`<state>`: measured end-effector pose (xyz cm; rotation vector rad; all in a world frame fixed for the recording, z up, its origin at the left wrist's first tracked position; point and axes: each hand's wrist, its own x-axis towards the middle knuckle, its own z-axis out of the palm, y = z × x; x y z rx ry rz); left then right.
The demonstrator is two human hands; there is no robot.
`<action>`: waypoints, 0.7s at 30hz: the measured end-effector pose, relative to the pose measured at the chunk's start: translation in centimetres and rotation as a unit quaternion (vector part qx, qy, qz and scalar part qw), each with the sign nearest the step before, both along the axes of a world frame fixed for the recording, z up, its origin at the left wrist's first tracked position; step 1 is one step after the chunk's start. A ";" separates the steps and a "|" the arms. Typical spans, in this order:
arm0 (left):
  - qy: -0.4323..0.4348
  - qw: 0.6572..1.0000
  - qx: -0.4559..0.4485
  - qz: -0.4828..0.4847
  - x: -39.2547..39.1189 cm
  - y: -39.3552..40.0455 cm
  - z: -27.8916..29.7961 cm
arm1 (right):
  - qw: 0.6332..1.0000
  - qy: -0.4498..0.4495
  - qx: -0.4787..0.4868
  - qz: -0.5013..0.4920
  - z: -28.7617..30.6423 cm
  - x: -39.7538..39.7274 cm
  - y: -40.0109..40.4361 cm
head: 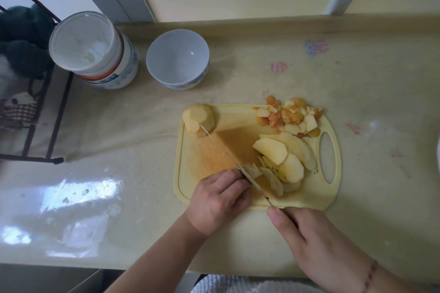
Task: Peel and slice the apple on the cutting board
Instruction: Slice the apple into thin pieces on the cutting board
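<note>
Your left hand is curled knuckles-up on a small pale wedge of peeled apple, pinning it to the yellow plastic cutting board, while your right hand grips the handle of the long thin steel knife, forefinger along its top. The blade runs right against those left fingertips, so watch it: the wedge is thin and wet, and if it skids under pressure the edge could go into your fingers. Keep them tucked. Cut pale slices fan out just right of the blade. The uncut peeled apple chunk waits at the far-left corner, near the knife tip and well away from both hands. Orange-red peelings crowd the far-right edge and may spill off.
</note>
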<state>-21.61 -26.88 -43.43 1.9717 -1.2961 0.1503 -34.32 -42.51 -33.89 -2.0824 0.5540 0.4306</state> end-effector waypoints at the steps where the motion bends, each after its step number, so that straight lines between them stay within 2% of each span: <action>1: 0.001 1.000 0.002 -0.001 0.0 0.0 0.0 | 1.000 -0.001 -0.002 -0.001 -0.3 0.2 0.1; 15: -0.006 1.000 0.003 0.006 0.0 0.1 0.1 | 1.000 -0.011 -0.014 0.007 1.0 -0.2 0.4; 21: -0.007 1.000 0.005 0.005 0.0 0.1 0.0 | 1.000 0.023 -0.007 -0.008 1.2 -0.4 0.2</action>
